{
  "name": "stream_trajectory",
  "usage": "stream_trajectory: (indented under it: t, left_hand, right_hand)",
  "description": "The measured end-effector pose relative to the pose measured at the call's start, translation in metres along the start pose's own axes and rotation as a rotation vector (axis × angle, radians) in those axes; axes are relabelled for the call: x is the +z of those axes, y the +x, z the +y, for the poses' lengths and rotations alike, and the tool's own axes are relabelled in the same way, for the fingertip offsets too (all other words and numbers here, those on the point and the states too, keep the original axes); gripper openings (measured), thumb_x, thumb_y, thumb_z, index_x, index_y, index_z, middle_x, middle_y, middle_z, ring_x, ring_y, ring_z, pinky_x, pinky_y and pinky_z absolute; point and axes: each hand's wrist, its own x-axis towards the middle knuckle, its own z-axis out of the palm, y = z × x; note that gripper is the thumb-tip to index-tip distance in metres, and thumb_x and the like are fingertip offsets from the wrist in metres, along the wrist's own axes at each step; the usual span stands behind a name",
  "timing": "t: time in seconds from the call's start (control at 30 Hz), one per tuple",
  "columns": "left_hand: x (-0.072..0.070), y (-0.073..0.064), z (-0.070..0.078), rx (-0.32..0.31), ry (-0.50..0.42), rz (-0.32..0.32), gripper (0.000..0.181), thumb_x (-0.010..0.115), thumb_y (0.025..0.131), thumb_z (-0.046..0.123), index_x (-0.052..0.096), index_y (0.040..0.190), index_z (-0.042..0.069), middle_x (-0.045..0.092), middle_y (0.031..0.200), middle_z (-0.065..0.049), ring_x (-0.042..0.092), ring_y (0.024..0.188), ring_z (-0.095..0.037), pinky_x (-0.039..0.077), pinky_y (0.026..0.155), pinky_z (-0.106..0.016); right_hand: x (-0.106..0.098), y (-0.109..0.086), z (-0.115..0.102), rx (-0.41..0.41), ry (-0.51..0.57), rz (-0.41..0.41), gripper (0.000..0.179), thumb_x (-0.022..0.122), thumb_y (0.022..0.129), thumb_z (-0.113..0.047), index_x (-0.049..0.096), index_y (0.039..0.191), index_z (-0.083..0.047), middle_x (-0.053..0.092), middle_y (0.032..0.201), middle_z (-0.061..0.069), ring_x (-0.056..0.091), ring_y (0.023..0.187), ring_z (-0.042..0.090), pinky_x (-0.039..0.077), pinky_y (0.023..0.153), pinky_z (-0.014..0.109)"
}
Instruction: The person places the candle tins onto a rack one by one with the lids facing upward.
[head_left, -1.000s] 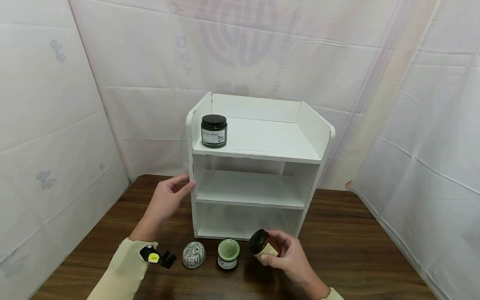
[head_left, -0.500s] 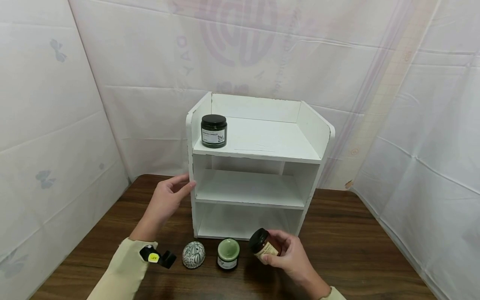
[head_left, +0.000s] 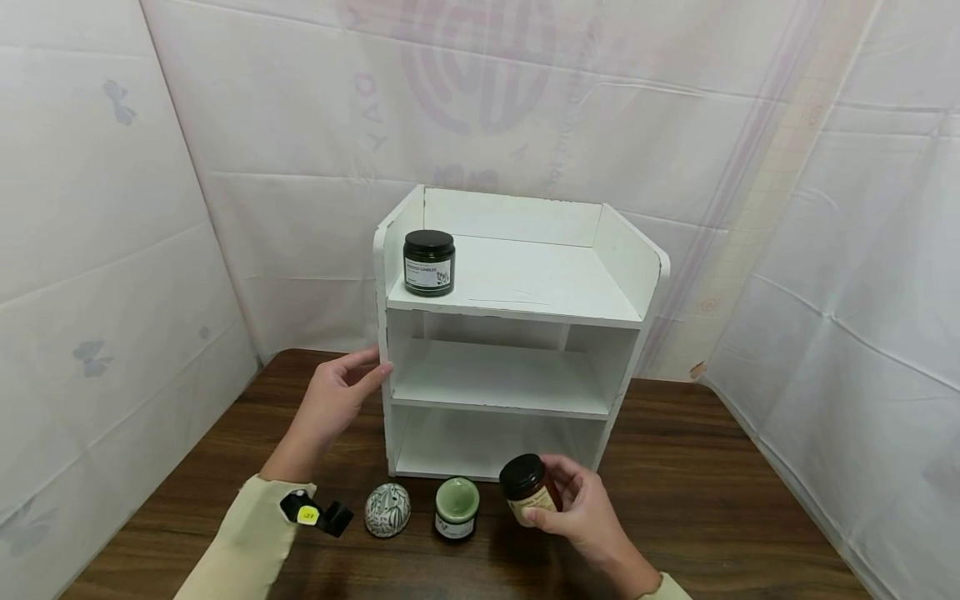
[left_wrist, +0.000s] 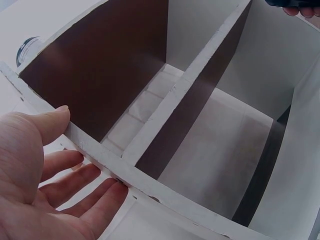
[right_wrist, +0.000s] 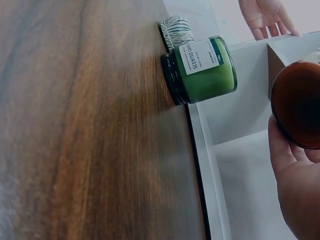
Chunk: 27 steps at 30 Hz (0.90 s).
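In the head view, my left hand (head_left: 333,396) holds the left side panel of a white shelf unit (head_left: 517,408), thumb at the front edge and fingers along the outer face. My right hand (head_left: 588,512) grips an amber candle jar (head_left: 536,498) with a black lid and pale label, raised and slightly tilted before the bottom shelf. Its round base (right_wrist: 302,105) faces the right wrist camera. A green scented candle jar (head_left: 456,504) stands lid-down on the table, left of the amber jar. Beside it lies a round patterned tin (head_left: 387,510).
A dark candle jar (head_left: 429,263) with a black lid stands at the left front of the top shelf. The brown wooden table (head_left: 697,492) extends around the unit. Pale cloth sheets (head_left: 300,108) hang behind and at both sides.
My right hand has turned the amber jar a little more upright and lifted it slightly. The left hand, shelf unit and other jars stay where they were.
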Motion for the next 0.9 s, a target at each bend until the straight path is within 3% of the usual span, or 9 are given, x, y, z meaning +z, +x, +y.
stream_trajectory:
  t: [0.3,0.57,0.77,0.9]
  left_hand:
    - [0.0013,0.0014,-0.0028,0.0,0.012,0.001,0.063,0.066,0.099,0.046,0.056,0.147,0.006,0.059,0.146,-0.014,0.055,0.129,-0.028,0.048,0.097,-0.028]
    - [0.0008,0.0013,-0.0027,-0.004,0.007,0.001,0.063,0.066,0.099,0.046,0.056,0.147,0.007,0.059,0.147,-0.014,0.055,0.131,-0.028,0.047,0.1,-0.031]
    - [-0.0001,0.0006,0.0,-0.006,0.005,-0.001,0.063,0.066,0.1,0.045,0.054,0.148,0.007,0.058,0.148,-0.014,0.055,0.132,-0.028,0.047,0.101,-0.034]
    - [0.0003,0.0008,0.0005,-0.009,0.004,0.0,0.063,0.066,0.1,0.045,0.054,0.148,0.006,0.058,0.148,-0.015,0.055,0.132,-0.028,0.047,0.099,-0.03]
  right_hand:
    - [0.0014,0.001,0.0003,0.023,0.022,-0.003,0.062,0.081,0.08,0.003,0.049,0.131,0.019,0.069,0.118,-0.002,0.066,0.106,0.009,0.053,0.093,0.02]
    - [-0.0005,0.0021,0.0015,0.024,-0.025,0.019,0.059,0.082,0.081,0.0,0.054,0.131,0.013,0.072,0.117,-0.004,0.067,0.105,0.01,0.054,0.092,0.022]
    - [-0.0008,0.0037,0.0011,0.0,0.004,-0.015,0.06,0.082,0.081,0.0,0.054,0.132,0.014,0.072,0.119,-0.006,0.067,0.107,0.009,0.054,0.093,0.022]
    - [0.0,0.0042,0.0002,0.005,0.019,-0.025,0.063,0.083,0.081,0.0,0.052,0.133,0.014,0.071,0.12,-0.006,0.067,0.108,0.009,0.055,0.092,0.023]
